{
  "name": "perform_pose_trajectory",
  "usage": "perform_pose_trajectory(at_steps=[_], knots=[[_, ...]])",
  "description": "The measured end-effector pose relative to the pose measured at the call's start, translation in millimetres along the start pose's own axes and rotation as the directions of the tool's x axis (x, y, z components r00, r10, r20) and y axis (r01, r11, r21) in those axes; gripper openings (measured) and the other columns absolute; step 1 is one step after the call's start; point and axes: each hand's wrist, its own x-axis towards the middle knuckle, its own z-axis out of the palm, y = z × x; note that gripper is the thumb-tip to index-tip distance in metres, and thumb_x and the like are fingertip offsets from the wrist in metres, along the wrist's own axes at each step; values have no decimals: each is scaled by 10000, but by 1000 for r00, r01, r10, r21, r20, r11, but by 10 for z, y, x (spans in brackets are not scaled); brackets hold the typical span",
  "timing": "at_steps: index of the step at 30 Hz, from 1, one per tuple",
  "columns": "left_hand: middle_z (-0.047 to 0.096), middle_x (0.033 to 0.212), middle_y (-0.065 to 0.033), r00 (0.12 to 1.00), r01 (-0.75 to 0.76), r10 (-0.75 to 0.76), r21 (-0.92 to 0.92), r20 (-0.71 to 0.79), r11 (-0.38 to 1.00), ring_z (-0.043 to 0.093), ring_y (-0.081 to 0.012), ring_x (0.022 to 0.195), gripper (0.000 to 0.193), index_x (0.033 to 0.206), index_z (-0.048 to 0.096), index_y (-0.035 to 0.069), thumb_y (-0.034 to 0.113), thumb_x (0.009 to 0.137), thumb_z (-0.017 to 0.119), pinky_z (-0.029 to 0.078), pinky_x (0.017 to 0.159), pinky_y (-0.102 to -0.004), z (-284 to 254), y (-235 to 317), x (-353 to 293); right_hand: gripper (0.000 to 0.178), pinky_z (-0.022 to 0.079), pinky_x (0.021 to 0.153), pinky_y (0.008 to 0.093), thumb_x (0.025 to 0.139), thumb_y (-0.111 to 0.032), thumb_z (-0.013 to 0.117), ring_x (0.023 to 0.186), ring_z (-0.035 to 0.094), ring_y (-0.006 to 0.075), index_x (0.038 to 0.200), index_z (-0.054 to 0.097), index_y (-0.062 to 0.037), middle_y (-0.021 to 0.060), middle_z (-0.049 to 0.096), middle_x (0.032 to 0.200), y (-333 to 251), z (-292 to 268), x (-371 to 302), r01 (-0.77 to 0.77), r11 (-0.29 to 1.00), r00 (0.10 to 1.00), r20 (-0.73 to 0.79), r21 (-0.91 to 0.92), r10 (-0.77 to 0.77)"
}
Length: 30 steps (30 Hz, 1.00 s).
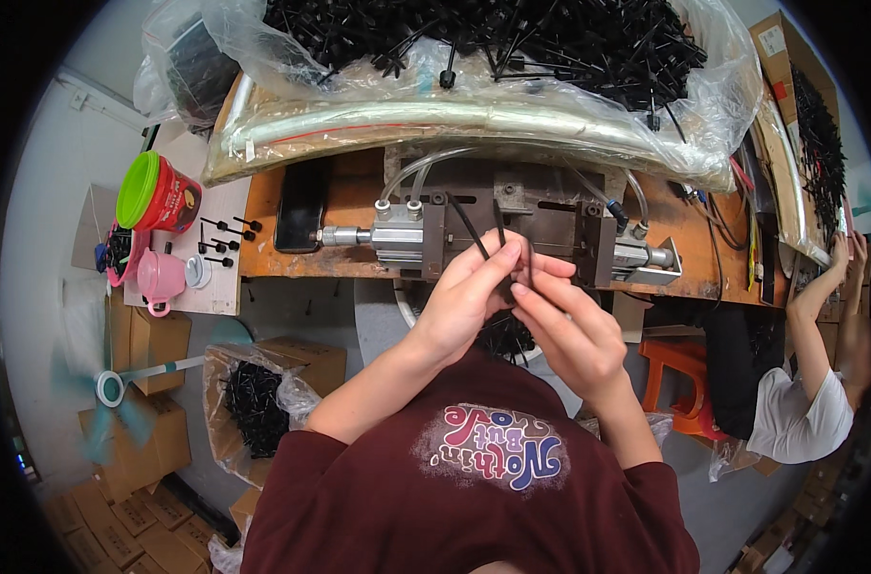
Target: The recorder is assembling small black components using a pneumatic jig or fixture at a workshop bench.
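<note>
out there i've got the fixture (550, 222) just beyond my left hand (472, 287), box (378, 142) past it, mug (161, 275) well left.

From far away I see thin black sticks (466, 222) in the middle that look like dull plastic, and a crinkly, shiny plastic bag (349, 93) at twelve o'clock. The tub (172, 196) near ten o'clock is smooth, glossy plastic, and the boxes (148, 448) at eight are dull cardboard. At six o'clock the shirt (368, 507) is matt cloth, and toward eleven the silver block (397, 237) is shiny, grooved metal.
</note>
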Motion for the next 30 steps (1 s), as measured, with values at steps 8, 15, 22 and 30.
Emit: perform_pose_trajectory(at_steps=[8, 15, 22, 30], knots=[[526, 740, 19, 963, -149, 222, 383, -152, 911, 474, -38, 648, 241, 1046, 553, 57, 246, 1064, 406, 420, 603, -186, -192, -53, -196, 278, 579, 742, 319, 753, -14, 775, 881, 696, 231, 1024, 713, -11, 150, 630, 1103, 23, 116, -277, -302, 950, 952, -31, 83, 305], [442, 722, -14, 941, -234, 286, 265, -180, 935, 446, -98, 623, 260, 978, 472, 58, 267, 1075, 351, 393, 584, -240, -178, 5, -292, 233, 580, 718, 325, 778, -21, 741, 898, 699, 231, 982, 659, 55, 171, 614, 1247, 95, 395, -365, -230, 963, 965, 98, -140, 244], [425, 734, -8, 916, -289, 354, 300, -188, 909, 431, -101, 674, 224, 1017, 470, 63, 255, 1070, 367, 393, 627, -250, -148, 2, -317, 226, 568, 658, 299, 757, -37, 729, 789, 705, 215, 950, 655, 54, 208, 608, 1269, 142, 517, -358, -167, 961, 975, 112, -220, 194], [474, 765, -36, 915, -317, 362, 237, -179, 918, 480, -133, 714, 226, 1021, 456, 65, 250, 1075, 339, 431, 687, -284, -163, 1, -312, 235, 550, 636, 287, 749, -65, 734, 692, 682, 191, 948, 670, 44, 201, 619, 1258, 125, 491, -248, -122, 937, 973, 149, -327, 178]])
